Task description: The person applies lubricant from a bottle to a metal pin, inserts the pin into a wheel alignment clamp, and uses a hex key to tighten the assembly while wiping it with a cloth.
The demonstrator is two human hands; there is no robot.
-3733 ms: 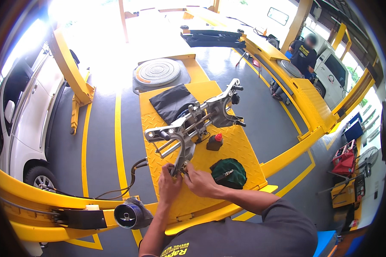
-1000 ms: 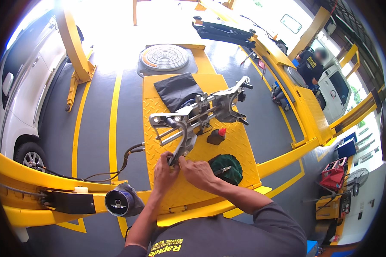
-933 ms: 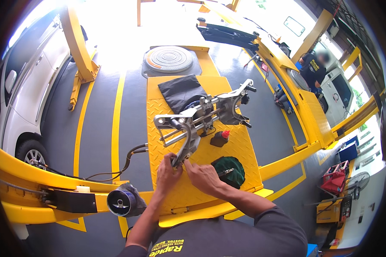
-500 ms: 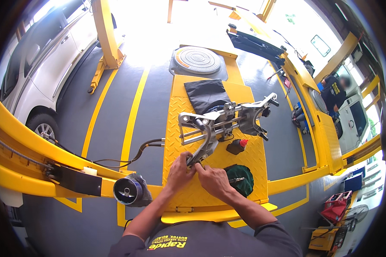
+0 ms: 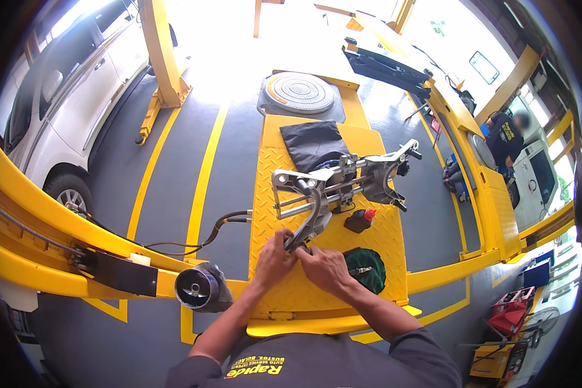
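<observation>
A silver metal wheel clamp (image 5: 315, 223), with rods and curved arms, lies across the yellow ramp platform (image 5: 271, 294). My left hand (image 5: 273, 262) is closed around the near end of its lower arm. Beside it, the fingers of my right hand (image 5: 324, 268) pinch at the same arm end, and the small part between the fingertips is hidden. Just right of my right hand lies a dark green cloth (image 5: 370, 281) with a small metal fitting (image 5: 361, 270) on it. A dark bottle (image 5: 355, 224) with a red cap stands beyond that cloth.
A black cloth (image 5: 310, 142) lies behind the clamp, before a round turntable (image 5: 301, 92). An open can (image 5: 196, 288) sits left on the yellow beam (image 5: 229, 289). Black hoses (image 5: 220, 223) reach the platform's left side. A co-worker (image 5: 506, 139) is at the far right.
The view has shifted slightly, so the whole scene sits a little further right. Both hands stay at the clamp's arm end, with the right fingers bent slightly differently.
</observation>
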